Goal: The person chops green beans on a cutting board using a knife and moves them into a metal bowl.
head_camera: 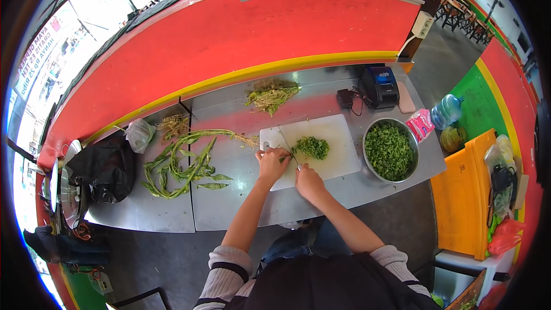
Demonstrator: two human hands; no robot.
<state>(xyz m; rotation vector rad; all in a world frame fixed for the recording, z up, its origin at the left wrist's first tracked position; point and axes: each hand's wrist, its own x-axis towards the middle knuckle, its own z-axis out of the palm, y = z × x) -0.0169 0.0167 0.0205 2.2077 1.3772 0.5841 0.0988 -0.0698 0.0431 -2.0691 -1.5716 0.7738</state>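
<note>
My right hand (310,183) grips the handle of a kitchen knife (287,142), its blade pointing away from me across a white cutting board (335,163). Just left of the blade, my left hand (272,163) presses dark green leafy stems (283,159) onto the board, mostly hidden under the fingers. A heap of chopped greens (313,147) lies right of the knife. Farther right stands a steel bowl (415,155) filled with finely chopped greens (389,150). Long wilted green stalks (176,163) lie curled on the steel table (232,211) to the left.
Root trimmings (273,97) lie behind the board, near a black receipt printer (379,87) and its power adapter (345,98). A black plastic bag (103,168) and a clear bag (140,135) sit at the left. A pink packet (419,125) stands beyond the bowl.
</note>
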